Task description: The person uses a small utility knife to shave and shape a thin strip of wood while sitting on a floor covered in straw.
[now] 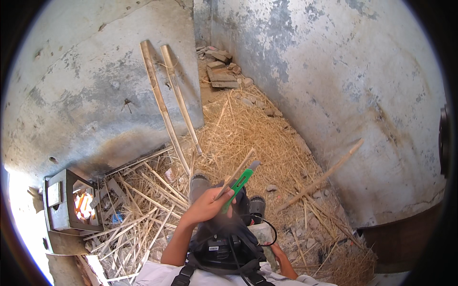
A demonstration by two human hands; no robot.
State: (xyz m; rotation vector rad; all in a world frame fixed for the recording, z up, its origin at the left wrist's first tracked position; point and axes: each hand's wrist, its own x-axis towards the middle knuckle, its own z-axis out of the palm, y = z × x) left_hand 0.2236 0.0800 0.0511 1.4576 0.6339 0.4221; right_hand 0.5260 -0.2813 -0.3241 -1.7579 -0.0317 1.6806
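My left hand [213, 204] is raised in front of my body with its fingers closed. It holds a green utility knife [240, 186], its blade pointing up and away, together with a thin strip of split wood or bamboo [238, 170] lying alongside the knife. Low at my right side, my right hand [276, 249] reaches down next to a pale block [261, 232]. Its fingers are mostly hidden, so whether it grips anything does not show. A black pack [224, 250] with straps and a cable covers my front between the hands.
Two long split bamboo poles [164, 107] lean against the left wall. Straw [253, 128] covers the floor ahead, and cut strips [148, 219] lie at the left. Another stick [324, 176] leans by the right wall. A wooden frame [71, 202] stands far left; bricks [222, 71] lie behind.
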